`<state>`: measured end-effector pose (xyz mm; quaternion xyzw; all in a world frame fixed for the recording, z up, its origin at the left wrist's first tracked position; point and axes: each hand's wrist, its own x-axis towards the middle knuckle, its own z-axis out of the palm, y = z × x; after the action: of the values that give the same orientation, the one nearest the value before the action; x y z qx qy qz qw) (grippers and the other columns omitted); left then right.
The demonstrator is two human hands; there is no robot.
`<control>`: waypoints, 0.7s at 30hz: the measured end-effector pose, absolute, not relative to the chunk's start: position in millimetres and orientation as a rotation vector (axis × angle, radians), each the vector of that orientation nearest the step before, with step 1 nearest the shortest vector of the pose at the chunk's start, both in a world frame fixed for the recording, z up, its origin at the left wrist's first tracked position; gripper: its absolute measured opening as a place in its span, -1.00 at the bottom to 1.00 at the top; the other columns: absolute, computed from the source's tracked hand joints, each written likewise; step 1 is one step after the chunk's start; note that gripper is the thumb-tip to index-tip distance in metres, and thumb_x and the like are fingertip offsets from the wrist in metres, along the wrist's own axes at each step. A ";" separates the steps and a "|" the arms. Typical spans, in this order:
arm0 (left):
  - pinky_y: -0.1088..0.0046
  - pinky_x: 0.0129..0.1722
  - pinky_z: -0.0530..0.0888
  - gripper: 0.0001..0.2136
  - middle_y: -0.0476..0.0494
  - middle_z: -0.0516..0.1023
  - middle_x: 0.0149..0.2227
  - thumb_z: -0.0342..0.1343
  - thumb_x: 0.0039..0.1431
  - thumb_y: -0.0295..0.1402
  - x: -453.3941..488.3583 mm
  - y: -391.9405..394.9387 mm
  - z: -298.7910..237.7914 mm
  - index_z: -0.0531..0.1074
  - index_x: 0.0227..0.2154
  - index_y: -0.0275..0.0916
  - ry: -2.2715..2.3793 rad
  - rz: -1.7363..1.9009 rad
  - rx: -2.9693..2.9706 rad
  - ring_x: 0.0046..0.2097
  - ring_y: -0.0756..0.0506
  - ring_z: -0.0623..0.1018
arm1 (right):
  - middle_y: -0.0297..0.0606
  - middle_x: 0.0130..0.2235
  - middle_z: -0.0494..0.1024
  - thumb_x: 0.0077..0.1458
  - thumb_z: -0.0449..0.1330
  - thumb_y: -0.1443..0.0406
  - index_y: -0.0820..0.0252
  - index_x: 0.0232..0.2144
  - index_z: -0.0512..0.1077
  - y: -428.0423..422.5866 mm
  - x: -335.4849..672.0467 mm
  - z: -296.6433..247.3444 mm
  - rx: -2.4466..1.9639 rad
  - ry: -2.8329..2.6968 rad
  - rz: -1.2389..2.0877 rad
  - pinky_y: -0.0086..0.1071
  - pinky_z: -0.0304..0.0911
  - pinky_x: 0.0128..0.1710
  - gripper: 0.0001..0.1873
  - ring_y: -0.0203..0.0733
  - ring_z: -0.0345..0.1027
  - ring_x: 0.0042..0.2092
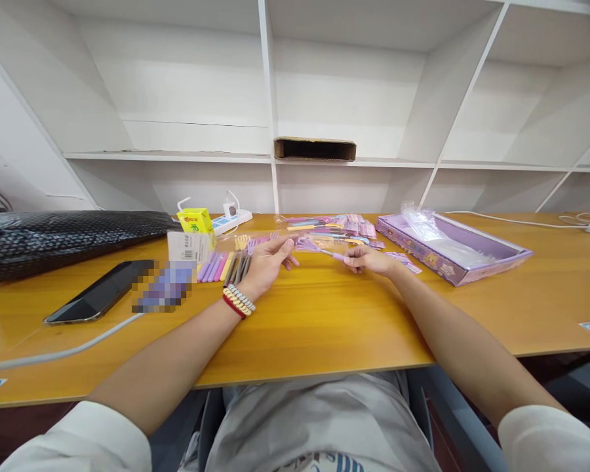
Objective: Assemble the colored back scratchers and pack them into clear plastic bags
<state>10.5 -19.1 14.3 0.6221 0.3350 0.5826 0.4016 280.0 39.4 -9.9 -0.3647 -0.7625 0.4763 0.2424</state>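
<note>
My right hand [366, 260] is closed around the purple handle of a back scratcher [332, 254]. Its thin metal rod and purple claw head point left, toward my other hand. My left hand [268, 262] has thumb and fingers brought together beside that head, seemingly on clear plastic film; the exact grip is hard to make out. Left of it lies a row of back scratchers [221, 267] with purple, pink, yellow and dark handles, claw heads facing away. Behind both hands is a pile of back scratchers in printed packaging [334, 226].
An open purple box [452, 262] holding clear plastic bags [432, 229] stands at right. On the left are a phone [101, 292], a yellow carton [195, 221], a power strip [232, 221] and a black wrapped bundle [73, 242]. White shelving [274, 183] rises behind.
</note>
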 end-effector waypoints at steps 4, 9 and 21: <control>0.54 -0.61 0.32 -0.73 -0.16 0.57 -0.32 0.16 0.01 -0.18 4.3 -17.0 20.8 0.47 -0.30 -0.28 0.756 1.570 1.388 -0.57 0.05 0.45 | -0.39 -0.65 0.22 -0.02 0.17 0.07 0.25 -0.57 0.30 44.1 288.0 -15.7 -0.994 -1.980 1.344 -0.45 -0.05 -0.59 -0.65 -0.40 0.05 -0.60; 0.53 -0.63 0.31 -0.82 -0.08 0.55 -0.45 0.17 -0.01 -0.26 2.2 -20.2 24.9 0.45 -0.44 -0.28 0.601 1.561 1.275 -0.60 0.05 0.43 | -0.40 -0.67 0.16 0.05 0.09 0.01 0.21 -0.64 0.17 41.8 287.2 -15.4 -1.013 -1.866 1.385 -0.45 -0.10 -0.64 -0.55 -0.42 -0.03 -0.63; 0.56 -0.65 0.22 -0.78 -0.05 0.42 -0.67 0.19 -0.07 -0.23 12.9 -33.2 11.0 0.43 -0.54 -0.32 0.742 0.562 1.541 -0.63 0.06 0.35 | -0.39 -0.72 0.21 -0.01 0.03 -0.14 0.18 -0.64 0.11 46.0 273.8 -21.9 -1.153 -1.680 1.337 -0.50 -0.11 -0.75 -0.46 -0.41 0.05 -0.71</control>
<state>12.9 -33.2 11.0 0.6707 0.3227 0.2446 0.6215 273.8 46.0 -21.9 -0.4440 -0.6472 0.5147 0.3450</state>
